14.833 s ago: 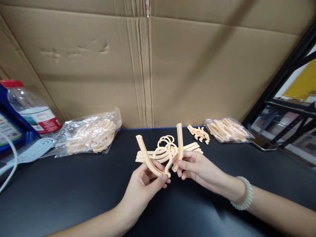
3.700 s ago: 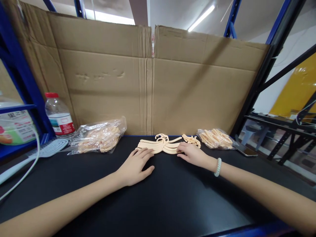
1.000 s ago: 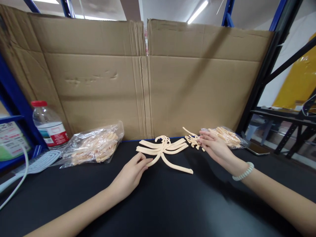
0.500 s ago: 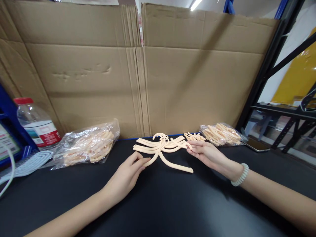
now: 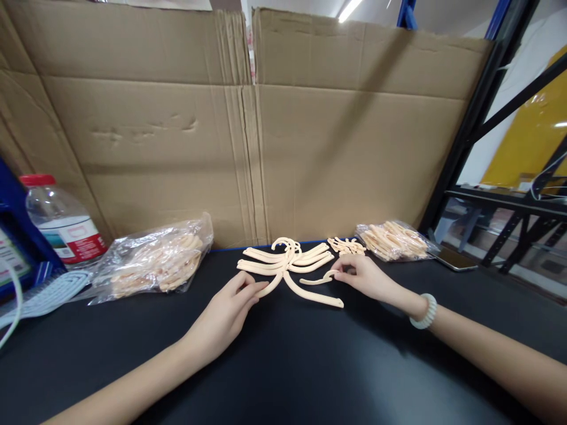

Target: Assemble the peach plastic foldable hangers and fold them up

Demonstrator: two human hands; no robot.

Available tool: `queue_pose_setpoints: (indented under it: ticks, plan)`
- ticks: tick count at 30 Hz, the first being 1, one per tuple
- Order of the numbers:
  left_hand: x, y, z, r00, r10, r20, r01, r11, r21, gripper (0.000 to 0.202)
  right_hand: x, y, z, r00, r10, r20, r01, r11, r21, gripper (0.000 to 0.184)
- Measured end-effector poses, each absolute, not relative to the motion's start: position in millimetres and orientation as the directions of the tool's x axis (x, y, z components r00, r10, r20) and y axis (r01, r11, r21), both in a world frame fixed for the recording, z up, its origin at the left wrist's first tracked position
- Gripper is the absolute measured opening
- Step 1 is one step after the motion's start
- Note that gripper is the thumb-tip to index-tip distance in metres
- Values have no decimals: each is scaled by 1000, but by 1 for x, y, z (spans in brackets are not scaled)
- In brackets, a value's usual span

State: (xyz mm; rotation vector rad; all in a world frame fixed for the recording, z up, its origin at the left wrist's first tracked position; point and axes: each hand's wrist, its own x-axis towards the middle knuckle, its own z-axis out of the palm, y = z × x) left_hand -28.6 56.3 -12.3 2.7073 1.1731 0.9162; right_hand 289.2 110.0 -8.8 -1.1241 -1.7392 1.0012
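Note:
On the black table, several beige plastic clothes hangers [image 5: 259, 270] lie spread with their arms overlapping at the middle. My left hand [image 5: 230, 307] is closed, pinching the left arm tip of the nearest clothes hanger [image 5: 313, 296]; that hanger's right arm lies bare on the table. To the right, my right hand [image 5: 370, 278] pinches the end of a loose beige hanger hook [image 5: 315, 281] between thumb and fingers. The hook is just above the near hanger's right arm, and my fingertips hide part of it.
A small pile of beige hooks [image 5: 348, 245] lies behind my right hand. Clear bags of beige parts stand left [image 5: 159, 265] and right [image 5: 392, 241]. A phone [image 5: 454, 258], a bottle [image 5: 66, 227] and a pale blue brush-like object [image 5: 59, 293] are farther out. Cardboard [image 5: 354, 153] walls the back.
My right hand has turned and drawn the hanger hook down, away from the stacked hangers' right arms. My left hand keeps its hold on the near hanger. The view has shifted slightly.

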Motion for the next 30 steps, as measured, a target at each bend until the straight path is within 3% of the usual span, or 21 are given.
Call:
queue_pose_setpoints:
  ticks: [4,6,11,13,21,30]
  plan:
    - [-28,57,-12,532,689,492,652,-704,281,30,298,111,3,-278,878,389,472,478,-741,6]
    - [-28,56,-12,525,695,491,653,-699,291,29,301,112,7,-283,870,404,502,493,-710,7]
    - [-29,56,-12,478,727,493,672,-664,327,24,301,110,12,-372,920,123,199,208,-958,24]
    - [-29,56,-12,457,727,512,675,-659,333,22,299,107,11,-428,903,31,96,80,-992,28]
    - [-28,56,-11,433,712,554,673,-663,326,19,297,104,9,-500,864,-59,-31,-87,-996,23]
    - [-28,56,-11,427,707,564,672,-665,326,19,295,103,8,-458,862,-219,-98,-293,-951,24]
